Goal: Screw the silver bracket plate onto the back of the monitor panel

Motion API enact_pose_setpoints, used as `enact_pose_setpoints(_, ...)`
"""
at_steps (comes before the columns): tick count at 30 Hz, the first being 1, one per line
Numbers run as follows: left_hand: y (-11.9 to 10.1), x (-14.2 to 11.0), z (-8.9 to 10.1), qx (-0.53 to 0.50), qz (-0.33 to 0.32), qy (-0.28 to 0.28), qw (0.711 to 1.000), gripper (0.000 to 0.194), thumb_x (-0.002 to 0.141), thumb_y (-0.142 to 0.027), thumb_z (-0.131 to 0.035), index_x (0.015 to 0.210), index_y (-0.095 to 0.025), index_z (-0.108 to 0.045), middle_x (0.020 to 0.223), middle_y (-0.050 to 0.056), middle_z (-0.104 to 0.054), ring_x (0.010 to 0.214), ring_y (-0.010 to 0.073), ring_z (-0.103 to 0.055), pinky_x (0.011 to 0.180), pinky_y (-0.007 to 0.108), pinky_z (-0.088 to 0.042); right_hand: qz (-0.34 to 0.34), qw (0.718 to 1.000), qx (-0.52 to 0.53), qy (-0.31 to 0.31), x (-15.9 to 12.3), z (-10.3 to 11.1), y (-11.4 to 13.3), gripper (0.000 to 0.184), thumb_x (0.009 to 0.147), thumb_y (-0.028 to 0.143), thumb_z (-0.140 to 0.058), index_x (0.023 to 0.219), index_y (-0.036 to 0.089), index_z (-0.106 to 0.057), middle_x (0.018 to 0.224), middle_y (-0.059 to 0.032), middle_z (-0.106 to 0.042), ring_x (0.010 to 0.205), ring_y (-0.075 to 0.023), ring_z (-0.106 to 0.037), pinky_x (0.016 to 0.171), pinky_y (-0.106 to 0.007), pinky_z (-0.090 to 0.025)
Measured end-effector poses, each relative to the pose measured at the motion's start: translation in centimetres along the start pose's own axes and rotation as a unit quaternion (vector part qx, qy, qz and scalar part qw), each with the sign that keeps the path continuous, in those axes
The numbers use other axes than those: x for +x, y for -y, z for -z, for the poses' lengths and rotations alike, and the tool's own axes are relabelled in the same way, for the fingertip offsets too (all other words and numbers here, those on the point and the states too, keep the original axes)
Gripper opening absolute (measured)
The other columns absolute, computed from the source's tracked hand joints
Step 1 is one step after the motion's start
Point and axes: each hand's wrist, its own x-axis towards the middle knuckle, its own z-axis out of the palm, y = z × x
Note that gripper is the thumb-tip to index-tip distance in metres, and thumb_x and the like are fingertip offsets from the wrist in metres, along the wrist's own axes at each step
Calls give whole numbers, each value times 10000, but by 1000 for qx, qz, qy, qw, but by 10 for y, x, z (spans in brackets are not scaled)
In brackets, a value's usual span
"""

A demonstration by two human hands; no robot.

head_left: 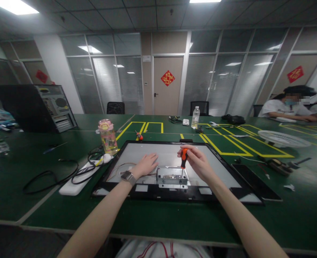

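Observation:
A monitor panel [217, 168] lies face down on the green table, black frame around a grey metal back. A small metal box [171, 175] sits on its near middle. My right hand [197, 162] is closed round an orange-and-black screwdriver [184, 158], held upright with its tip down at the box's right side. My left hand [146, 165] lies flat on the panel just left of the box, fingers stretched out, a watch on the wrist.
A pink-capped bottle [108, 137] and black cables on a white power strip [76, 181] lie left. A computer case [40, 106] stands far left. A black slab [255, 181], a fan grille [282, 139] and a water bottle [195, 117] are right and beyond. People sit at far right.

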Motion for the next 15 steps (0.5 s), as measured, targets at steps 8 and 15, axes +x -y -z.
enact_pose_setpoints(8,-1,-1,1,2,0,2,1000,471,961,-367,-272,1382,-173,-358,1481,101,-305,1366,218,-254,1105,429,-180,21,999,-25,-15,0,0,0,136,771,382,-690,823,257,-701,913,-14,-619,873,-186,-600,839,-341,-471)
enact_pose_setpoints(15,-2,-1,2,3,2,6,1000,477,963,-363,-273,1390,-162,-345,1485,106,-292,1371,218,-243,1107,428,-177,1,1000,10,-19,0,1,-2,205,802,422,-643,923,262,-683,881,-11,-649,813,-183,-629,823,-357,-485)
